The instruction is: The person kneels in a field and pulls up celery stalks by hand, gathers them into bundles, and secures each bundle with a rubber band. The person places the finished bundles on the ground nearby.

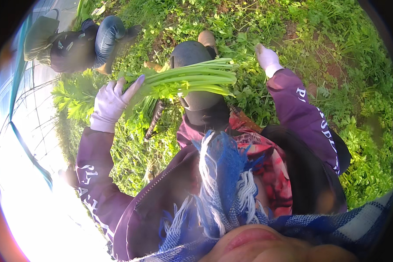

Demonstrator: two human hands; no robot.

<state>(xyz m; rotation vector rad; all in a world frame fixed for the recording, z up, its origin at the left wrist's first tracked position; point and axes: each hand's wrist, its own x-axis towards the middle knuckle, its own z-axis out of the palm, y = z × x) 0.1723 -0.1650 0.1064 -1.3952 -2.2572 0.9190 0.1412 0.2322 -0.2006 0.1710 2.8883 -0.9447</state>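
Observation:
A bunch of celery [193, 77] lies in my gloved left hand [113, 100], its pale green stalks pointing right across my knee and its leaves hanging behind the hand. My right hand [267, 59], in a light glove, is held out at the upper right above low green plants; its fingers are drawn together, and whether something thin is between them cannot be told. Below the celery a dark-wrapped handle [155, 119] shows among more cut stalks and leaves; what it belongs to is hidden.
At the upper left another person [75, 49] in jeans and a dark patterned top bends close to the ground. Leafy green plants [360, 72] cover the soil around my shoes. Bright sheeting with thin frame lines [36, 108] runs along the left side.

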